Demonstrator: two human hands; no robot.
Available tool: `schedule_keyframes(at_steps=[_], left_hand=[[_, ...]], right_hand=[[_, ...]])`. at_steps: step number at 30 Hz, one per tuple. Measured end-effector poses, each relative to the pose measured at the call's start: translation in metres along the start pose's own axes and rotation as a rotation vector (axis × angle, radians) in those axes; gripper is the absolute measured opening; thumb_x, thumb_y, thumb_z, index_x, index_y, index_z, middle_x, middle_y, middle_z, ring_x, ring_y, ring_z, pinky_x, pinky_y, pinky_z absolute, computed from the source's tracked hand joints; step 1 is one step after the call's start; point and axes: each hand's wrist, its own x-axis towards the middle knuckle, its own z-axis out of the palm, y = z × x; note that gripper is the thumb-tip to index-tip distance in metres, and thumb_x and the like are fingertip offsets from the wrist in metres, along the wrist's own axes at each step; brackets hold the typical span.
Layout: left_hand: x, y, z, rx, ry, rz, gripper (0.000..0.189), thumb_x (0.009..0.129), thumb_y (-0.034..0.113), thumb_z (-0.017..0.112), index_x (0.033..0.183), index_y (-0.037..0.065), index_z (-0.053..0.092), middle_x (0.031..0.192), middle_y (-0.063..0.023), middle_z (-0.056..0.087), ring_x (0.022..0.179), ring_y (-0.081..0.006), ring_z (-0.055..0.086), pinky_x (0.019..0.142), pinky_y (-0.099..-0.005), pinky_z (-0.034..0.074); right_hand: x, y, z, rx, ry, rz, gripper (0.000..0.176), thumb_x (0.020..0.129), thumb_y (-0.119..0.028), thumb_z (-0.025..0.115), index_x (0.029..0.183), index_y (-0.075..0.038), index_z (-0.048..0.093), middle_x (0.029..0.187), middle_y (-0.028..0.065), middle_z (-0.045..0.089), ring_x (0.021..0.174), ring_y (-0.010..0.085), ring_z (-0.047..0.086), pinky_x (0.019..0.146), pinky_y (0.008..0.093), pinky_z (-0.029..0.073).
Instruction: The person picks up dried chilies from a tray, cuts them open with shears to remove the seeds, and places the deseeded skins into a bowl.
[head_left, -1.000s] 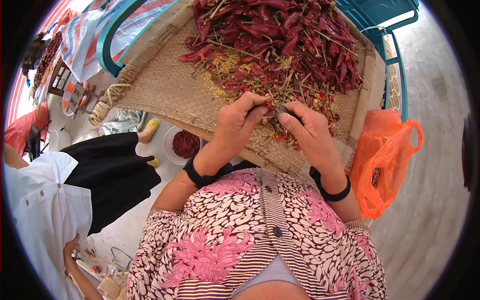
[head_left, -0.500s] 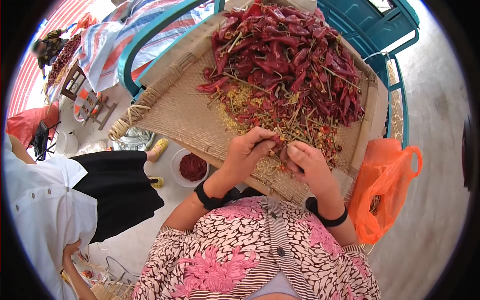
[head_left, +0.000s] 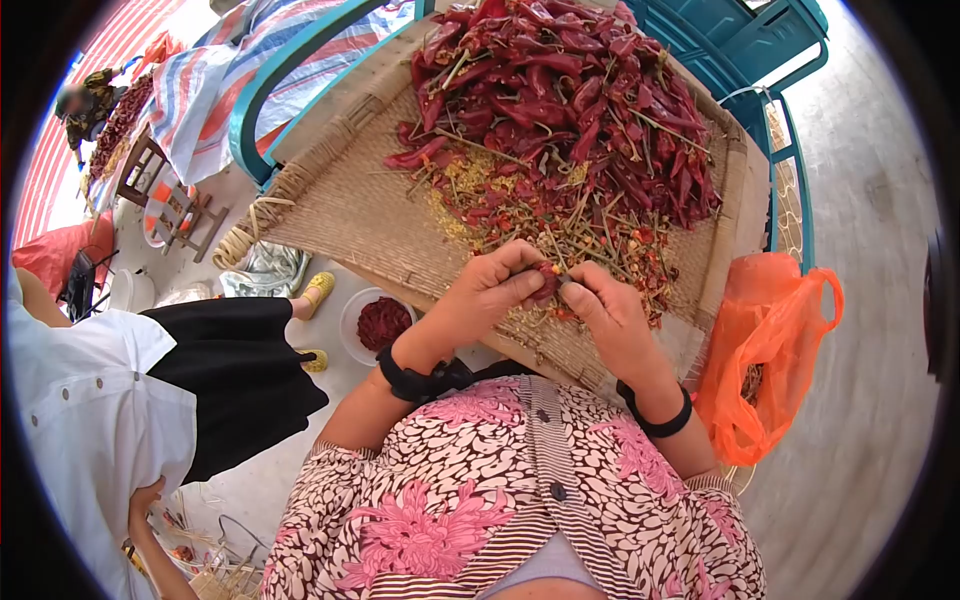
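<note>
My left hand point(head_left: 492, 290) pinches a dark red chili piece point(head_left: 546, 282) between thumb and fingers over the near edge of a woven tray point(head_left: 340, 215). Touching the same piece from the right, my right hand point(head_left: 605, 305) has its thumb and fingers pressed together at the chili's end; what exactly they grip is too small to tell. A large heap of dried red chilies point(head_left: 570, 90) covers the far part of the tray. Between heap and hands lie yellow seeds point(head_left: 470, 185), stems and broken red bits.
An orange plastic bag point(head_left: 765, 350) hangs at the tray's right. Below its left edge, a white bowl point(head_left: 350, 325) holds red chili pieces. A person in a white shirt point(head_left: 110, 400) stands at left. Teal metal rails point(head_left: 245, 120) flank the tray. Another person point(head_left: 85, 105) is farther back.
Both hands have shifted slightly up and left in view, staying close together at the chili piece. The red piece shows more clearly between the fingers. The camera view has moved slightly.
</note>
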Motion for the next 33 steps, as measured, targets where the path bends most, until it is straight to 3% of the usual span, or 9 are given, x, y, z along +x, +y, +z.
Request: schedule_keyframes(at_steps=[3,6,9,13,14,17,25,29,33], left_hand=[[-0.002,-0.006,-0.008,-0.209,-0.124,-0.013,0.012,0.098,0.014,0.056,0.107,0.006,0.056,0.090,0.0010,0.058,0.080,-0.0069,0.053,0.074,-0.0237,0.045],[-0.006,-0.010,-0.007,-0.184,-0.228,-0.124,0.014,0.097,0.015,0.057,0.109,0.006,0.055,0.091,0.0003,0.059,0.080,-0.0070,0.053,0.073,-0.0226,0.044],[-0.007,-0.004,0.000,-0.161,-0.168,-0.069,0.016,0.097,0.016,0.057,0.109,0.006,0.055,0.092,-0.0004,0.060,0.080,-0.0071,0.053,0.073,-0.0215,0.044],[-0.009,0.004,-0.006,-0.158,-0.093,-0.100,0.017,0.098,0.018,0.055,0.111,0.007,0.053,0.092,0.0011,0.056,0.077,-0.0059,0.051,0.069,-0.0206,0.042],[-0.010,0.006,-0.006,-0.151,-0.090,-0.092,0.018,0.098,0.019,0.055,0.112,0.007,0.053,0.092,0.0014,0.056,0.077,-0.0058,0.051,0.069,-0.0206,0.042],[-0.010,0.013,-0.002,-0.106,-0.071,-0.081,0.019,0.098,0.020,0.055,0.112,0.007,0.052,0.092,0.0022,0.055,0.077,-0.0053,0.050,0.068,-0.0209,0.042],[-0.011,0.020,-0.001,0.203,-0.021,0.011,0.021,0.098,0.020,0.056,0.112,0.005,0.056,0.097,0.0017,0.059,0.085,-0.0048,0.055,0.076,-0.0214,0.046],[-0.013,0.021,-0.006,0.132,-0.024,-0.042,0.022,0.098,0.019,0.057,0.113,0.004,0.056,0.099,0.0011,0.060,0.088,-0.0052,0.056,0.079,-0.0218,0.047],[-0.012,0.016,-0.005,0.103,-0.034,-0.040,0.023,0.097,0.019,0.058,0.114,0.003,0.056,0.100,0.0009,0.060,0.089,-0.0050,0.056,0.079,-0.0212,0.047]], right_hand=[[-0.005,0.001,-0.009,0.634,-0.294,0.374,0.034,0.099,-0.038,0.049,0.097,-0.005,0.056,0.063,-0.0019,0.044,0.051,0.0065,0.042,0.046,0.0235,0.033],[-0.005,-0.004,-0.012,1.336,-0.383,0.421,0.035,0.101,-0.039,0.045,0.098,-0.006,0.056,0.063,-0.0058,0.039,0.047,0.0016,0.030,0.042,0.0182,0.025],[-0.005,-0.023,-0.017,0.948,-0.081,0.338,0.036,0.101,-0.040,0.043,0.097,-0.006,0.056,0.063,-0.0053,0.039,0.045,0.0021,0.031,0.041,0.0177,0.026],[-0.012,-0.020,-0.020,0.195,-0.059,0.118,0.032,0.098,-0.033,0.052,0.098,-0.002,0.057,0.072,-0.0036,0.052,0.057,0.0099,0.045,0.053,0.0230,0.037],[-0.014,-0.020,-0.020,0.115,-0.065,0.078,0.029,0.095,-0.030,0.056,0.100,-0.001,0.057,0.075,0.0017,0.057,0.063,0.0156,0.051,0.059,0.0281,0.041],[-0.010,-0.022,-0.014,-0.168,-0.038,-0.041,0.029,0.095,-0.031,0.057,0.100,-0.002,0.057,0.073,0.0079,0.055,0.062,0.0196,0.052,0.059,0.0305,0.042],[-0.004,-0.019,-0.009,-0.134,-0.075,-0.021,0.034,0.093,-0.036,0.058,0.100,-0.003,0.058,0.073,0.0101,0.055,0.062,0.0212,0.054,0.058,0.0318,0.043],[-0.005,-0.014,-0.008,-0.015,-0.081,0.006,0.033,0.093,-0.035,0.059,0.099,-0.003,0.058,0.073,0.0095,0.055,0.062,0.0204,0.055,0.058,0.0308,0.042],[-0.006,-0.020,-0.007,-0.193,-0.028,-0.058,0.032,0.093,-0.034,0.059,0.101,-0.003,0.058,0.075,0.0106,0.056,0.063,0.0226,0.057,0.058,0.0318,0.043]])
